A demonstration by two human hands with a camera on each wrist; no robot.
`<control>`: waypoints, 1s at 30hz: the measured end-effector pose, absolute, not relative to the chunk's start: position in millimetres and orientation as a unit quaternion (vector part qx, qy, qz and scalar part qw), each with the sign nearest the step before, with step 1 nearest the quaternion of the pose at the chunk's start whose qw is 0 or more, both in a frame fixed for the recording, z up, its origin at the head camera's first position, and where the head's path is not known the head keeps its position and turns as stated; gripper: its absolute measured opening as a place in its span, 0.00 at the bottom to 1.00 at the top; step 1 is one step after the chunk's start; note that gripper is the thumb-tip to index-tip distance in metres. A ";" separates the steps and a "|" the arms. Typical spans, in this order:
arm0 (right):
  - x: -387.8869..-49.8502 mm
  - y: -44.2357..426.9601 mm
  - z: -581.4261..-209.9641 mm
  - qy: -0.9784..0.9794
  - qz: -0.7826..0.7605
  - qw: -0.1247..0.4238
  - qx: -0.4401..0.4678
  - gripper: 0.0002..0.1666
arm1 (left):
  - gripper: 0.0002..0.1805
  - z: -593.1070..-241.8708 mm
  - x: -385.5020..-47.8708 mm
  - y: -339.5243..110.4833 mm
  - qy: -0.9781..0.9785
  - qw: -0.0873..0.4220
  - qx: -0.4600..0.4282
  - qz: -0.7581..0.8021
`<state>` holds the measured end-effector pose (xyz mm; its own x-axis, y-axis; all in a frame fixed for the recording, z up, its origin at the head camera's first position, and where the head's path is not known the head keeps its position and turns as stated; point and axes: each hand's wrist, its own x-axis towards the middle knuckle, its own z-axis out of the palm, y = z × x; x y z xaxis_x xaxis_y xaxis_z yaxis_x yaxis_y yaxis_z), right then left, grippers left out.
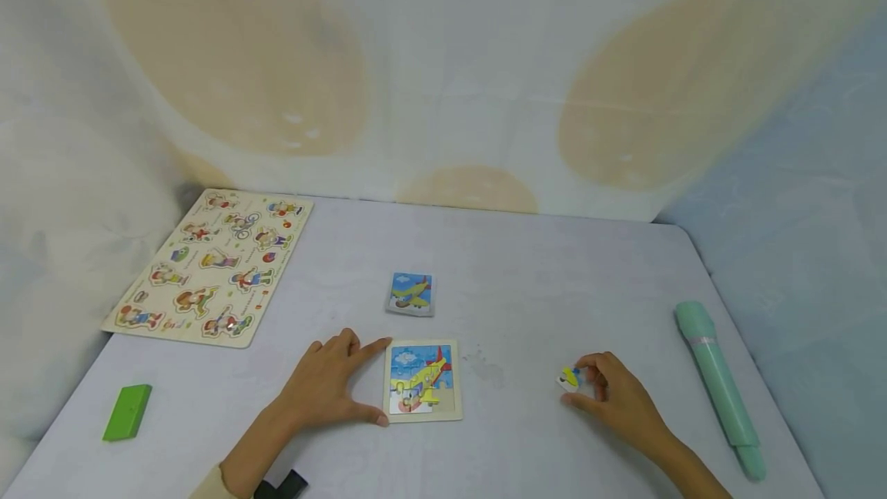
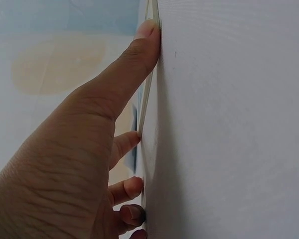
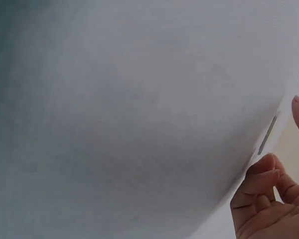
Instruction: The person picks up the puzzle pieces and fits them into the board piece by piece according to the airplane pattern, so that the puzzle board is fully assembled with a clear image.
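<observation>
In the head view a small square jigsaw puzzle (image 1: 420, 380) with a yellow airplane on blue lies in a pale wooden frame. Bare wood shows at its lower right corner. My left hand (image 1: 324, 383) lies at the frame's left side, with thumb and index finger stretched out to touch its two left corners. The left wrist view shows that thumb (image 2: 124, 69) against the board's thin edge. Well to the right, my right hand (image 1: 619, 400) pinches a jigsaw piece (image 1: 570, 379) in white, yellow and blue between thumb and index finger, apart from the frame.
Behind the puzzle lies a card-like tile (image 1: 411, 293) with the same airplane picture. A larger board of children figures (image 1: 208, 272) is at the back left, a green block (image 1: 127, 412) at the left. A mint-green tube (image 1: 719, 383) lies along the right side. A black object (image 1: 282, 485) touches the front edge.
</observation>
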<state>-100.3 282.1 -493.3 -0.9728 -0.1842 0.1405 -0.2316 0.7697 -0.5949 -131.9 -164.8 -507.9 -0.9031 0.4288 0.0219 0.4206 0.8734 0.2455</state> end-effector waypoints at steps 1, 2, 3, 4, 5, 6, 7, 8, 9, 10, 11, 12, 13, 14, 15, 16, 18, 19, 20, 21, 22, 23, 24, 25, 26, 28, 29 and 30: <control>-100.8 282.2 -494.0 -0.943 0.312 0.034 0.106 0.28 | 0.61 -507.8 -131.8 -164.7 0.968 0.017 0.219 0.124; -101.2 282.2 -494.8 -0.947 0.304 0.031 0.101 0.29 | 0.61 -507.7 -131.6 -164.6 0.968 0.017 0.218 0.124; -101.6 282.2 -495.6 -0.949 0.297 0.029 0.098 0.29 | 0.61 -507.6 -131.5 -164.6 0.968 0.018 0.218 0.125; -102.0 282.0 -496.4 -0.952 0.289 0.029 0.096 0.29 | 0.61 -507.4 -131.4 -164.5 0.968 0.017 0.217 0.125; -102.3 281.7 -497.1 -0.953 0.285 0.030 0.095 0.29 | 0.61 -507.3 -131.2 -164.5 0.968 0.017 0.217 0.126; -102.6 281.4 -497.8 -0.954 0.281 0.032 0.095 0.28 | 0.61 -507.1 -131.1 -164.5 0.968 0.016 0.218 0.126; -102.7 281.0 -498.3 -0.955 0.279 0.035 0.096 0.28 | 0.61 -507.0 -131.1 -164.5 0.968 0.015 0.218 0.126; -102.7 280.6 -498.6 -0.955 0.279 0.036 0.095 0.27 | 0.61 -507.0 -131.0 -164.5 0.968 0.014 0.218 0.125; -102.5 280.2 -498.7 -0.955 0.280 0.037 0.094 0.26 | 0.61 -506.9 -131.0 -164.6 0.968 0.013 0.218 0.124; -102.3 279.6 -498.5 -0.954 0.282 0.037 0.092 0.24 | 0.61 -506.9 -130.9 -164.6 0.968 0.013 0.219 0.123; -102.1 279.3 -498.2 -0.954 0.284 0.034 0.088 0.23 | 0.61 -506.8 -130.9 -164.6 0.968 0.012 0.219 0.122; -101.7 278.8 -497.7 -0.954 0.287 0.030 0.083 0.22 | 0.61 -506.7 -130.9 -164.5 0.968 0.012 0.219 0.123; -101.5 278.4 -497.1 -0.953 0.290 0.025 0.077 0.21 | 0.61 -506.6 -130.9 -164.4 0.968 0.013 0.219 0.123; -101.4 277.9 -496.3 -0.954 0.292 0.021 0.070 0.22 | 0.61 -506.6 -130.9 -164.4 0.968 0.013 0.219 0.124; -101.3 277.5 -495.6 -0.954 0.293 0.018 0.064 0.22 | 0.60 -506.5 -130.9 -164.3 0.968 0.013 0.219 0.125; -101.4 277.2 -495.1 -0.954 0.292 0.015 0.057 0.23 | 0.60 -506.4 -130.9 -164.3 0.967 0.014 0.219 0.126; -101.6 277.0 -494.4 -0.955 0.292 0.013 0.050 0.25 | 0.60 -506.4 -131.0 -164.2 0.967 0.015 0.218 0.129; -101.6 277.1 -494.4 -0.955 0.291 0.015 0.048 0.26 | 0.60 -506.5 -131.0 -164.3 0.967 0.016 0.218 0.128; -101.6 277.3 -494.4 -0.956 0.291 0.015 0.048 0.26 | 0.60 -506.8 -131.1 -164.3 0.967 0.016 0.219 0.127; -101.4 277.6 -494.8 -0.955 0.291 0.015 0.050 0.26 | 0.61 -507.0 -131.1 -164.3 0.967 0.016 0.219 0.126; -101.1 278.0 -495.3 -0.955 0.290 0.016 0.053 0.25 | 0.61 -507.3 -131.2 -164.4 0.968 0.016 0.219 0.125; -100.9 278.4 -495.8 -0.955 0.292 0.018 0.057 0.25 | 0.61 -507.4 -131.2 -164.5 0.968 0.015 0.219 0.124; -100.6 278.7 -496.5 -0.954 0.292 0.021 0.061 0.24 | 0.61 -507.7 -131.3 -164.6 0.967 0.015 0.220 0.124; -100.3 279.0 -497.3 -0.954 0.291 0.025 0.065 0.23 | 0.61 -507.8 -131.4 -164.7 0.967 0.014 0.221 0.123; -100.2 279.1 -498.0 -0.953 0.292 0.028 0.068 0.22 | 0.61 -508.0 -131.4 -164.8 0.967 0.013 0.221 0.124; -100.4 279.2 -499.4 -0.953 0.289 0.042 0.077 0.22 | 0.61 -508.0 -131.4 -165.0 0.967 0.012 0.221 0.124; -100.7 279.2 -500.2 -0.953 0.286 0.050 0.081 0.21 | 0.61 -508.0 -131.3 -165.0 0.967 0.011 0.221 0.125; -100.9 279.3 -501.1 -0.954 0.282 0.058 0.086 0.21 | 0.61 -507.9 -131.2 -165.1 0.967 0.011 0.221 0.125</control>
